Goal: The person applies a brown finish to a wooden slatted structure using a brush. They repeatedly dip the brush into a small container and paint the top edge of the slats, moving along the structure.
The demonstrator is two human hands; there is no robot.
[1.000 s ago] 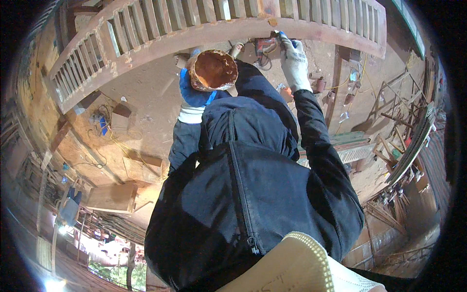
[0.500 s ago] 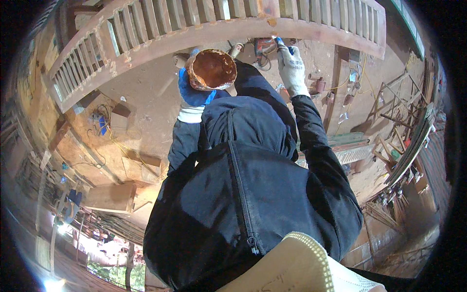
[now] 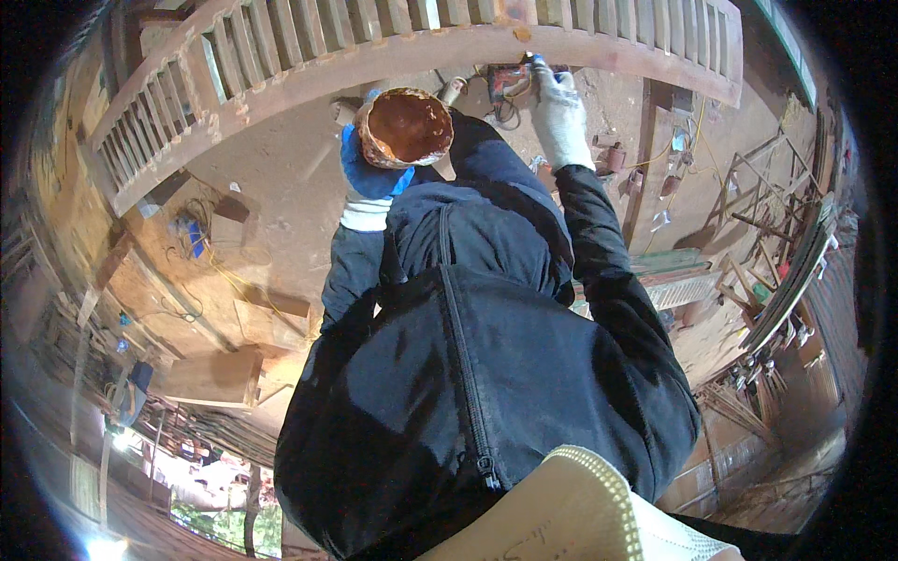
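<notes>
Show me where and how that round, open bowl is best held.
Grip the bowl by its outer wall, probably from the left and near side, where the left hand is: the wall curves round, and the wide open mouth should stay clear.

Faint handwriting (image 3: 537,540) is borne by the cream face mask (image 3: 571,500), below and to the right of the black zip (image 3: 463,374); no word can be read.

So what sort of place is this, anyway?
Probably a woodworking workshop: there's a long slatted wooden panel across the top, what looks like a red power tool just below it, and a flat wooden piece at lower left.
</notes>
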